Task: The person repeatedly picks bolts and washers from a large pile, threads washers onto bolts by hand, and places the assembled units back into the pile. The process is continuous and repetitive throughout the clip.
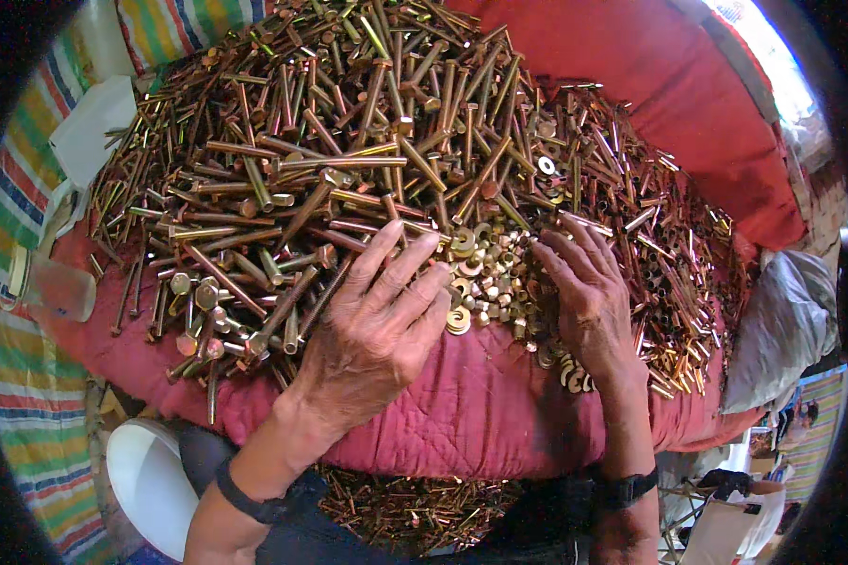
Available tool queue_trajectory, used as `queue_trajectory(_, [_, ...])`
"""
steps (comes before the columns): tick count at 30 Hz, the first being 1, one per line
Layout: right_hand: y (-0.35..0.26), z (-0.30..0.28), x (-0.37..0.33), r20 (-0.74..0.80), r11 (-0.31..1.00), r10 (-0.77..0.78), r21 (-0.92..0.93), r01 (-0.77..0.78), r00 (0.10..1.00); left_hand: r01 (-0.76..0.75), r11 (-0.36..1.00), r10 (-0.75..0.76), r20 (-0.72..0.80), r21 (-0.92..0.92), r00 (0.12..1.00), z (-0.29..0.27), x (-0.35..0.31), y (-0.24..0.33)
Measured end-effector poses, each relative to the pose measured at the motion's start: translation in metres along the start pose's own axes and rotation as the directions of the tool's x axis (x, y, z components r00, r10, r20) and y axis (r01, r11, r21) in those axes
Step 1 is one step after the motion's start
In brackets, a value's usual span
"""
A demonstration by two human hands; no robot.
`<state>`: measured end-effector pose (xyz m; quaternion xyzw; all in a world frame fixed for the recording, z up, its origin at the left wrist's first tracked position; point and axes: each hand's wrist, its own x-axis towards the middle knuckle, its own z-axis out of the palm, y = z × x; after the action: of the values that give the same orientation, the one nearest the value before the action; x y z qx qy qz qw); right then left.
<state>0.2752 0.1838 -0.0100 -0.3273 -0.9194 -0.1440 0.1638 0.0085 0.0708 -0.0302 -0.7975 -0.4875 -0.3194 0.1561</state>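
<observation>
Small nuts [493, 290] in a loose patch between both hands, mixed with washers [459, 321] along the left side, near edge of the heap. Just right of the left hand [382, 320], just left of the right hand [589, 301]; about equally close to each, too close to call. No clear long axis to the patch. Left hand palm down at the edge of the bolts [367, 162], with fingers fairly straight, loosely spread, aimed far and right; no grip visible. Right hand with fingers half bent, aimed far and left, with tips against or just over the far right side of the patch; cannot tell if holding anything. Long bolts to the left and far, lying at mixed angles. More bolts right of the right hand. Bare red cloth [471, 395] on the near side.
</observation>
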Motion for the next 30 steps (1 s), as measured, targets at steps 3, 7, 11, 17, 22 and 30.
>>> queue_trajectory(3, [0.007, 0.005, 0.001, -0.084, 0.999, 0.019, 0.037, -0.016, 0.996, -0.003, 1.0, 0.002, -0.055, -0.01, 0.998, -0.002, -0.001, 0.0])
queue_trajectory(7, [-0.003, -0.006, 0.006, -0.261, 0.995, 0.056, 0.097, -0.032, 0.964, 0.012, 0.999, -0.015, -0.081, -0.04, 0.997, -0.009, -0.001, 0.0])
queue_trajectory(11, [-0.042, -0.039, -0.011, 0.041, 0.68, 0.443, 0.636, -0.365, 0.896, 0.047, 0.984, -0.08, -0.193, -0.172, 0.978, -0.019, -0.001, 0.001])
queue_trajectory(17, [-0.094, -0.012, -0.01, 0.065, 0.702, 0.258, 0.673, -0.234, 0.964, 0.154, 0.744, -0.351, -0.184, -0.65, 0.918, -0.048, -0.004, 0.021])
queue_trajectory(22, [-0.096, 0.006, -0.007, -0.003, 0.763, 0.203, 0.627, -0.157, 0.979, 0.512, -0.112, -0.753, 0.409, -0.851, 0.515, -0.066, -0.017, 0.042])
queue_trajectory(30, [-0.1, 0.008, -0.007, -0.038, 0.853, 0.188, 0.502, -0.144, 0.981, 0.578, -0.166, -0.734, 0.492, -0.799, 0.469, -0.071, -0.028, 0.045])
